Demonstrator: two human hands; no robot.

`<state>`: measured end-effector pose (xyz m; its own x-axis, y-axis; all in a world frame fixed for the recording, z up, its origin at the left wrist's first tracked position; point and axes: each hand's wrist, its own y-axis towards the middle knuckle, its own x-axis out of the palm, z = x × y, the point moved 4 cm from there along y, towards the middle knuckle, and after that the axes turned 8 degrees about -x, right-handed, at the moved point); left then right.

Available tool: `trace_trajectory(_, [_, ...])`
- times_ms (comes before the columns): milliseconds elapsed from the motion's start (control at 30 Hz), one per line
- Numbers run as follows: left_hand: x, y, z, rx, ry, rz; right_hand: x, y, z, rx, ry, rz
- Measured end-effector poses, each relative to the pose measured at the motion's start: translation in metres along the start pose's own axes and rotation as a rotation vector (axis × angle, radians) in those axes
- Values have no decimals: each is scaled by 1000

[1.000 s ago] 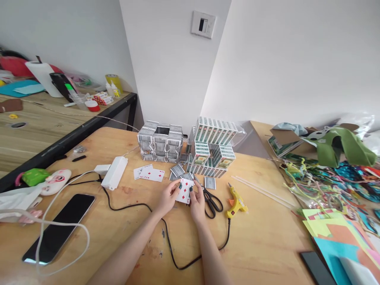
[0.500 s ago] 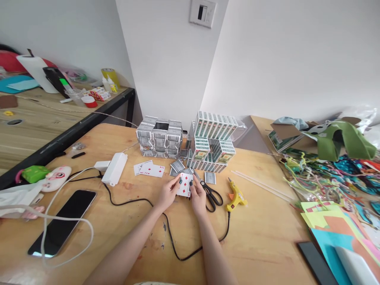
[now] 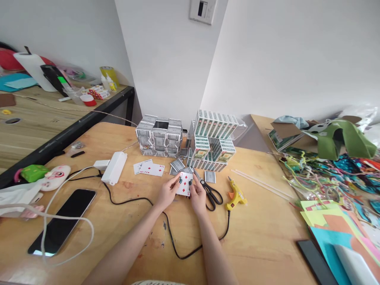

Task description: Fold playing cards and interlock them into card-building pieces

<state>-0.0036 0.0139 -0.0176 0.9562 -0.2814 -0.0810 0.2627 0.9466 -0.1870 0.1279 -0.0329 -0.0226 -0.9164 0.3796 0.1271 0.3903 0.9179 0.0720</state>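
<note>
The left hand [image 3: 168,194] and right hand [image 3: 198,198] hold a card [image 3: 184,186] with their fingers; scissors [image 3: 206,185] lie right.

Lower view than before, wall switch [image 3: 203,11] partly out of frame.

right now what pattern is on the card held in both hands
Red diamonds on white; the card shows best in the head view.

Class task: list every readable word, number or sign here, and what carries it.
"3", red diamonds: playing card between left hand and right hand.
"2", red diamonds: face-up card on the table.
Too small or blurred: print on the card boxes and yellow glue gun.
</note>
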Motion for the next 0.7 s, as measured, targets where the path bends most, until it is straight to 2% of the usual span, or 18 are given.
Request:
trace_trajectory(167, [1,-1,0,4,-49,-43,2,0,2,78,114,-9])
trace_trajectory(333, [2,-2,0,-7,-129,-72,6,0,-4,99,247,-86])
trace_trajectory(567, [0,1,1,-57,-224,-43,11,-1,-12,129,206,-130])
trace_trajectory(700, [0,2,3,-69,-292,-81,13,-1,-13,132,253,-142])
